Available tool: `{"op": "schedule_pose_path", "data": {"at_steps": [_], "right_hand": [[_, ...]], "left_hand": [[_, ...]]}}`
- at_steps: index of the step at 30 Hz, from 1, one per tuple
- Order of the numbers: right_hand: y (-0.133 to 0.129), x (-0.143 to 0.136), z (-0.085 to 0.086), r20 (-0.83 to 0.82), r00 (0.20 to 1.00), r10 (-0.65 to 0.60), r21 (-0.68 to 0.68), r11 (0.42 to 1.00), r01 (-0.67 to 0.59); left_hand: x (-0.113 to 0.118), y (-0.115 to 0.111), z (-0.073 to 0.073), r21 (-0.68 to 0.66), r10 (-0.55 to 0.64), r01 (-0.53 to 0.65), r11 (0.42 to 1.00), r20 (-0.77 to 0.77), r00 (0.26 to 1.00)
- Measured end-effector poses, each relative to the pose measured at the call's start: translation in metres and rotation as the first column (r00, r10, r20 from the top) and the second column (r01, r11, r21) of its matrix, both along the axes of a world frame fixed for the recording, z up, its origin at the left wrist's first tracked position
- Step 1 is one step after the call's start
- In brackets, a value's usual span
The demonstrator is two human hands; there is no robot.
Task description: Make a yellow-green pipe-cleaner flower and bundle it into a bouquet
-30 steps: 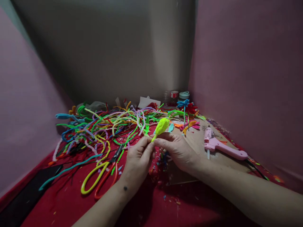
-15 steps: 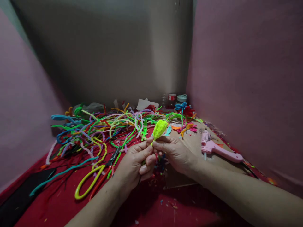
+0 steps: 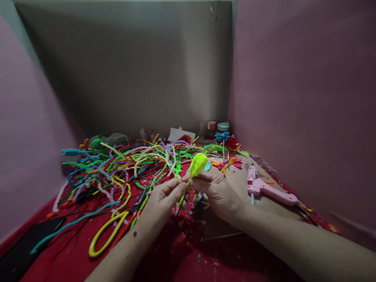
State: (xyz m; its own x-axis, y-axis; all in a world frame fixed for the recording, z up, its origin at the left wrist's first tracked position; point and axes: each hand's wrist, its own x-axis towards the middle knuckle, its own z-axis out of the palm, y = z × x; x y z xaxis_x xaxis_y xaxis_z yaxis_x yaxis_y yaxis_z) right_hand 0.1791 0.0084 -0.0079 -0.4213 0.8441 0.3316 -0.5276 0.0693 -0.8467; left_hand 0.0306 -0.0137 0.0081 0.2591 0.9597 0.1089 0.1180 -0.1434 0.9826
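A bright yellow-green pipe-cleaner petal [image 3: 198,164] stands up between my hands at the middle of the view. Its thin stem [image 3: 182,200] runs down past my left fingers. My left hand [image 3: 167,197] pinches the stem just under the petal, thumb against fingers. With thumb and forefinger, my right hand [image 3: 217,192] grips the base of the petal from the other side. The fingertips of both hands almost meet there. Below and left of the hands lie scissors [image 3: 139,201] with dark blades and a large yellow handle loop.
Many loose pipe cleaners [image 3: 147,156] lie heaped across the red cloth [image 3: 164,258]. A pink glue gun [image 3: 270,191] rests on cardboard [image 3: 223,225] at right. Blue and red pipe-cleaner flowers, a lidded jar [image 3: 223,127] and paper [image 3: 180,135] are behind. A dark flat slab [image 3: 35,239] lies left.
The view has shifted slightly. My left fingers have moved from curled around the stem to a flatter pinch, exposing more of the stem below. The petal leans a little more to the right.
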Motion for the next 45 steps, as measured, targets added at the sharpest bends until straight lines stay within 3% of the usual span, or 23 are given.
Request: {"op": "schedule_pose_path", "data": {"at_steps": [5, 10, 14, 20, 26, 29, 31, 33, 35, 36, 40, 45], "right_hand": [[0.001, 0.001, -0.002, 0.05, 0.997, -0.066, -0.006, 0.998, 0.066], [-0.003, 0.005, 0.002, 0.138, 0.959, -0.249, 0.185, 0.957, 0.222], [-0.01, 0.007, 0.009, 0.18, 0.859, -0.478, 0.432, 0.823, 0.368], [-0.019, 0.01, 0.015, 0.083, 0.791, -0.607, 0.737, 0.571, 0.361], [-0.019, 0.01, 0.015, 0.014, 0.743, -0.67, 0.82, 0.432, 0.375], [-0.018, 0.011, 0.016, -0.016, 0.72, -0.694, 0.852, 0.367, 0.373], [-0.018, 0.012, 0.017, -0.039, 0.704, -0.709, 0.874, 0.318, 0.368], [-0.017, 0.013, 0.017, -0.051, 0.685, -0.726, 0.892, 0.275, 0.358], [-0.015, 0.013, 0.017, -0.057, 0.67, -0.74, 0.902, 0.25, 0.352], [-0.014, 0.013, 0.016, -0.055, 0.664, -0.746, 0.903, 0.247, 0.351], [-0.012, 0.012, 0.013, -0.052, 0.658, -0.751, 0.904, 0.245, 0.351], [-0.013, 0.012, 0.012, -0.041, 0.674, -0.737, 0.91, 0.251, 0.329]], "left_hand": [[0.0, -0.001, -0.001, -0.043, -0.077, 0.077, 0.996, -0.004, 0.997], [-0.002, 0.005, -0.011, -0.106, 0.04, -0.028, 0.994, 0.105, 0.994], [-0.001, 0.009, -0.016, -0.178, 0.093, -0.064, 0.982, 0.16, 0.983], [0.0, 0.013, -0.017, -0.13, 0.205, -0.182, 0.975, 0.19, 0.96], [-0.001, 0.012, -0.014, 0.024, 0.296, -0.302, 0.953, 0.143, 0.944], [-0.004, 0.003, -0.002, 0.11, 0.327, -0.352, 0.93, 0.195, 0.925], [-0.008, -0.007, 0.011, 0.245, 0.306, -0.375, 0.894, 0.276, 0.911], [-0.012, -0.02, 0.025, 0.443, 0.198, -0.31, 0.841, 0.28, 0.939], [-0.013, -0.033, 0.037, 0.667, 0.059, -0.123, 0.735, 0.117, 0.991], [-0.013, -0.039, 0.042, 0.72, 0.051, -0.026, 0.693, -0.012, 0.999], [-0.01, -0.051, 0.055, 0.806, 0.211, 0.17, 0.567, -0.342, 0.916], [-0.011, -0.045, 0.06, 0.797, 0.33, 0.259, 0.546, -0.489, 0.808]]}}
